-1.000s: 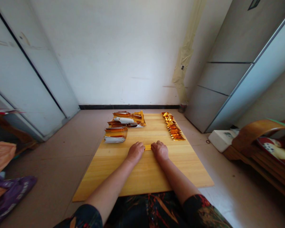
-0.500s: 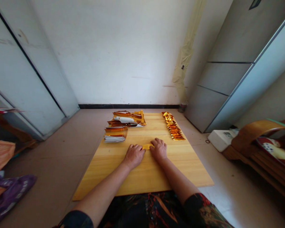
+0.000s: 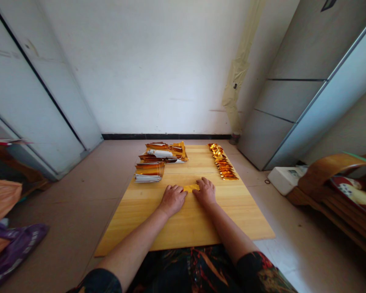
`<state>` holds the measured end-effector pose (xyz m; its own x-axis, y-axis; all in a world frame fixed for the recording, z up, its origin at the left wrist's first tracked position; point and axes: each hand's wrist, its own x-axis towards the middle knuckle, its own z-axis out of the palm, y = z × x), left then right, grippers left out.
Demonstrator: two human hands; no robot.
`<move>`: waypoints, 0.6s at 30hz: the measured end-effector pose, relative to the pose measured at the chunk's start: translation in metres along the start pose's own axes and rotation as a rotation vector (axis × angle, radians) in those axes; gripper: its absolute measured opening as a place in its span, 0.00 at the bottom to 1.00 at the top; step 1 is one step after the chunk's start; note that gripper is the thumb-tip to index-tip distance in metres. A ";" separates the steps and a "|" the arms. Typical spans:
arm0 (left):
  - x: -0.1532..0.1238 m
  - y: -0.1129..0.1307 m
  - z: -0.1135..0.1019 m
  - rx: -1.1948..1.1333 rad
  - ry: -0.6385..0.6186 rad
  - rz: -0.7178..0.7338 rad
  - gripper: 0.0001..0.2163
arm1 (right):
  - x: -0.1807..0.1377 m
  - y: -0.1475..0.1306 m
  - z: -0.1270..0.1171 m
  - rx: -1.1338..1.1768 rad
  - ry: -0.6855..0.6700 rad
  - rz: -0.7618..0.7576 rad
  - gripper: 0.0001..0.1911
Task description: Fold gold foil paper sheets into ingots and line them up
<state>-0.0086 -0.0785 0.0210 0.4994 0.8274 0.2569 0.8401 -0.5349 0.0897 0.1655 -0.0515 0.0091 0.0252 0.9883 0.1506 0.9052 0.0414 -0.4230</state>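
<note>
A narrow strip of gold foil paper (image 3: 191, 188) lies flat at the middle of the wooden board, between my two hands. My left hand (image 3: 173, 198) has its fingers curled together on the strip's left end. At the right end, my right hand (image 3: 206, 192) presses with bent fingertips and thumb. Beyond my left hand are stacks of gold-and-white foil sheets (image 3: 149, 171), with more sheets (image 3: 166, 151) behind them. A row of folded shiny gold foil pieces (image 3: 222, 162) overlaps along the board's right side.
The wooden board (image 3: 183, 232) reaches to my lap. A white wall (image 3: 155, 73) stands beyond it, a grey refrigerator (image 3: 280, 97) on the right. A white box (image 3: 282, 181) and a wooden seat (image 3: 320, 195) are at right; a purple bag (image 3: 21, 248) lies on the left floor.
My right hand has shifted slightly to the right along the strip, so a bit more of it shows. My left hand stays in place.
</note>
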 end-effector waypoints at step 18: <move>0.005 -0.001 -0.002 0.007 -0.023 -0.024 0.11 | 0.015 0.017 -0.004 0.432 0.185 -0.166 0.17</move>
<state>-0.0070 -0.0742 0.0242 0.4838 0.8436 0.2329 0.8533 -0.5139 0.0886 0.1827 -0.0370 0.0080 0.0059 0.9222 0.3866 0.6461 0.2916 -0.7054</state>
